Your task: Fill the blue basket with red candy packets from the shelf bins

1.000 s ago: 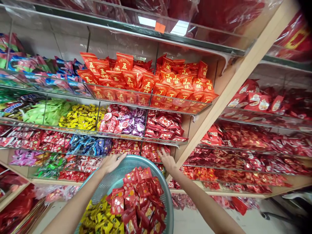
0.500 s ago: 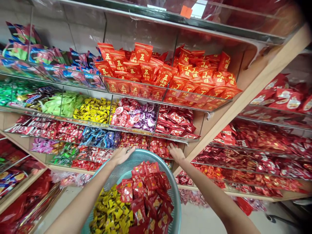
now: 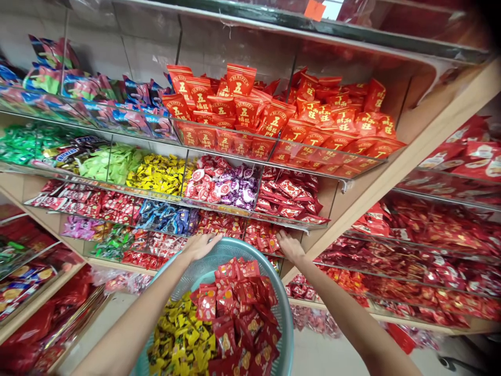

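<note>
A teal plastic basket [image 3: 285,303] with perforated sides is below my hands. It holds yellow-wrapped candies [image 3: 182,334] on the left and small red packets [image 3: 235,303] on the right. My left hand [image 3: 201,246] lies over the basket's far rim, its fingers partly hidden and seemingly curled round it. Just right of the basket, my right hand [image 3: 290,246] reaches to a low shelf compartment, fingers apart and touching the red packets [image 3: 260,237] there. The tips of those fingers are hard to make out.
Clear-fronted shelves rise ahead, with red-orange packets [image 3: 242,107], yellow candies [image 3: 160,175] and purple-and-white candies [image 3: 239,187] in dividers. A slanting wooden side panel [image 3: 376,198] stands right of my right hand. More red packets [image 3: 430,219] fill shelves beyond it.
The shelves have shifted slightly right in view as the camera turned. Both hands and the basket keep nearly the same places relative to each other, and the basket's contents look unchanged.
</note>
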Motion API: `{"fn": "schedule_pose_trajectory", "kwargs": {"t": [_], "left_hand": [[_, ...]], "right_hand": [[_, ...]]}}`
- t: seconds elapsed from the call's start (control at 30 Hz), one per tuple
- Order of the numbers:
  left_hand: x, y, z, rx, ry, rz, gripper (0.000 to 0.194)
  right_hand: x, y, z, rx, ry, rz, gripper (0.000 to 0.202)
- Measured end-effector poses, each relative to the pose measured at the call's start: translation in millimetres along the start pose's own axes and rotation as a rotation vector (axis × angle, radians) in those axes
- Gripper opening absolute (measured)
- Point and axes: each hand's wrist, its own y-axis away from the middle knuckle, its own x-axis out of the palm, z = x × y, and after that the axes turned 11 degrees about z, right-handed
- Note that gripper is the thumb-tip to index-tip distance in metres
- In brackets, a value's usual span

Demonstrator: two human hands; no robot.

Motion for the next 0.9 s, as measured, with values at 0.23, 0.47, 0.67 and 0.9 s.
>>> {"fn": "schedule_pose_trajectory", "kwargs": {"t": [0.23,0.47,0.67,0.9], "left_hand": [[-1.1,-1.0,0.8,0.011,0.010,0.013,0.073],[0.5,-2.3,3.3,0.011,0.008,0.016,0.073],[0.8,-2.5,4.4,0.012,0.022,0.011,0.073],[-0.9,-2.9,7.7,0.032,0.056,0.050,0.072]], "right_hand": [[-6.7,2.5,1.7,0.003,-0.057,0.026,0.039],[-14.7,-1.5,-4.5,0.054,-0.351,-0.021,0.038],[-34.1,4.7,-2.7,-0.162,-0.646,-0.122,0.032],[-81.2,32.5,61.9,-0.659,-0.672,-0.058,0.046]]}}
